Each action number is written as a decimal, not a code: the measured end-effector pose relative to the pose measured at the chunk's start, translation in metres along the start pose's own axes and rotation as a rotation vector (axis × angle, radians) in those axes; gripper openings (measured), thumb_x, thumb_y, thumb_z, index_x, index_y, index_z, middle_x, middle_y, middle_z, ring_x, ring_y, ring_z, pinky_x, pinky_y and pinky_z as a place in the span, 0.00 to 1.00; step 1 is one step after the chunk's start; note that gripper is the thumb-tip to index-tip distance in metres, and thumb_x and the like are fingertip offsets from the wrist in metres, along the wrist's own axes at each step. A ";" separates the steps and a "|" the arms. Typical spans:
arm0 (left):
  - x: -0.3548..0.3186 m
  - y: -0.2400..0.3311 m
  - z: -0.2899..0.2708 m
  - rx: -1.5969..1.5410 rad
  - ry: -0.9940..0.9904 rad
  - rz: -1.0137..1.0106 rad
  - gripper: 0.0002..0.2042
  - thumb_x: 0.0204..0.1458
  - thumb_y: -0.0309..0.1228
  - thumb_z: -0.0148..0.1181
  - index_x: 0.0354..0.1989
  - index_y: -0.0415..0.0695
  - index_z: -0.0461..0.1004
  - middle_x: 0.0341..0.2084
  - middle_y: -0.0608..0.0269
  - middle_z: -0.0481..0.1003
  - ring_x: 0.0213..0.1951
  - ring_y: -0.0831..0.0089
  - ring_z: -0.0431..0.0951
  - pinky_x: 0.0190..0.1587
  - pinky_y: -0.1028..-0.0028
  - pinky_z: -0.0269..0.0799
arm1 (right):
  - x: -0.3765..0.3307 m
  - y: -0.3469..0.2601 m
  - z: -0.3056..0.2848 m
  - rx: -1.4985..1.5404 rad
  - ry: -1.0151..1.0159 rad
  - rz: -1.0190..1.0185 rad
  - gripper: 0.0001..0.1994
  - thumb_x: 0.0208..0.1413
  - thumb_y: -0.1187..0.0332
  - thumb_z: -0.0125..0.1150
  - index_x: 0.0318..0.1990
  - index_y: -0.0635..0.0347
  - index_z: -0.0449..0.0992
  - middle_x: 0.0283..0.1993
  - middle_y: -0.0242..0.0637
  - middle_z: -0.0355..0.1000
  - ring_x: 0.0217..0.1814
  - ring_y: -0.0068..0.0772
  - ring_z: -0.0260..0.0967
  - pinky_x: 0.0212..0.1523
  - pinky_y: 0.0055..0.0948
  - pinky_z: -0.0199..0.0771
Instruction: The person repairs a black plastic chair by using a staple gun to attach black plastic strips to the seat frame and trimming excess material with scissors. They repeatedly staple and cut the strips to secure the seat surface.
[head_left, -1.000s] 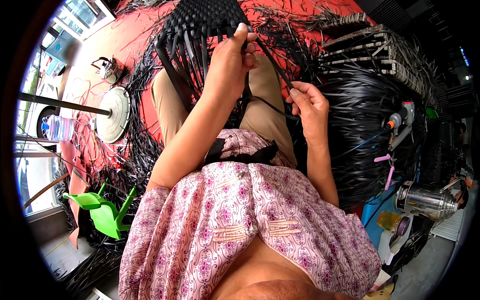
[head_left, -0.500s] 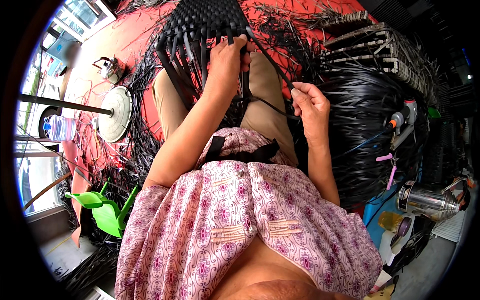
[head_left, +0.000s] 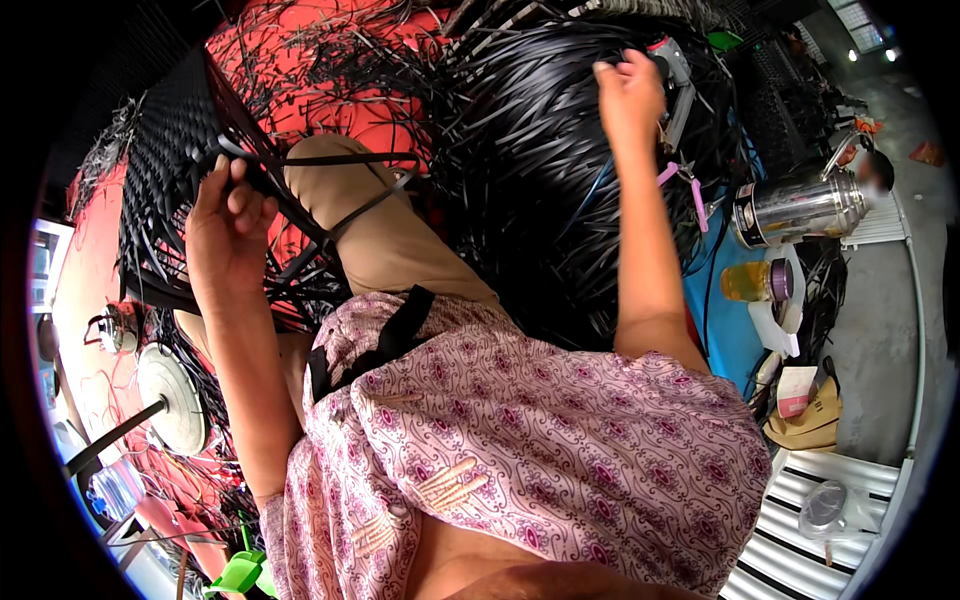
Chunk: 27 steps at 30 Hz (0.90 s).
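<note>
Upper centre, heap of black strips (head_left: 540, 110). Upper left, woven black panel (head_left: 165, 145), long axis steep, lower end leftward. Beside it, left hand (head_left: 228, 222) half curled, hold unclear. Upper right, right hand (head_left: 632, 100) loosely curled by grey tool (head_left: 680, 112), grip unclear. Slim black strip (head_left: 350, 159) looping rightward.

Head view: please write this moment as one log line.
left hand: at black woven piece | right hand: above black strips, beside grey tool, contact unclear

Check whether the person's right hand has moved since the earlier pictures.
Yes. Judged against the pile of black strips, the right hand has moved rightward, from the pile's left edge to close beside the grey-and-red tool.
</note>
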<state>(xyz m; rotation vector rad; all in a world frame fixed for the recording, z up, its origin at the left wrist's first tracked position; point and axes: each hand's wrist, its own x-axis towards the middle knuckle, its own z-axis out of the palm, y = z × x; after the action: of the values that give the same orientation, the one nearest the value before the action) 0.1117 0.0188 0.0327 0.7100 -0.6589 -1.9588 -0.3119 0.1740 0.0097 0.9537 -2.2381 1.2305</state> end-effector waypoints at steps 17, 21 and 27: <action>-0.021 -0.025 0.024 0.129 0.303 0.240 0.14 0.58 0.41 0.55 0.29 0.43 0.76 0.20 0.74 0.67 0.23 0.82 0.63 0.29 0.80 0.60 | 0.150 0.189 0.049 -0.673 -0.421 0.443 0.34 0.41 0.46 0.69 0.47 0.70 0.76 0.53 0.52 0.73 0.55 0.51 0.70 0.53 0.45 0.67; -0.019 -0.016 0.014 0.295 0.239 0.285 0.15 0.58 0.41 0.55 0.26 0.43 0.76 0.15 0.78 0.62 0.19 0.86 0.59 0.24 0.83 0.53 | 0.193 0.288 0.038 -0.267 -0.287 0.692 0.25 0.38 0.67 0.73 0.44 0.76 0.75 0.50 0.50 0.74 0.51 0.41 0.70 0.52 0.39 0.67; -0.012 -0.018 0.009 0.395 0.256 0.280 0.16 0.57 0.42 0.56 0.26 0.42 0.76 0.14 0.77 0.62 0.17 0.86 0.58 0.22 0.82 0.52 | 0.160 0.196 0.009 0.026 -0.147 0.587 0.16 0.40 0.73 0.68 0.38 0.73 0.76 0.38 0.47 0.74 0.36 0.40 0.71 0.39 0.37 0.71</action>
<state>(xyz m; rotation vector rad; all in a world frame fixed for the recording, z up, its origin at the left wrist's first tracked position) 0.0996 0.0384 0.0290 1.0289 -0.9421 -1.4653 -0.5650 0.1811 -0.0050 0.4046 -2.7376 1.4591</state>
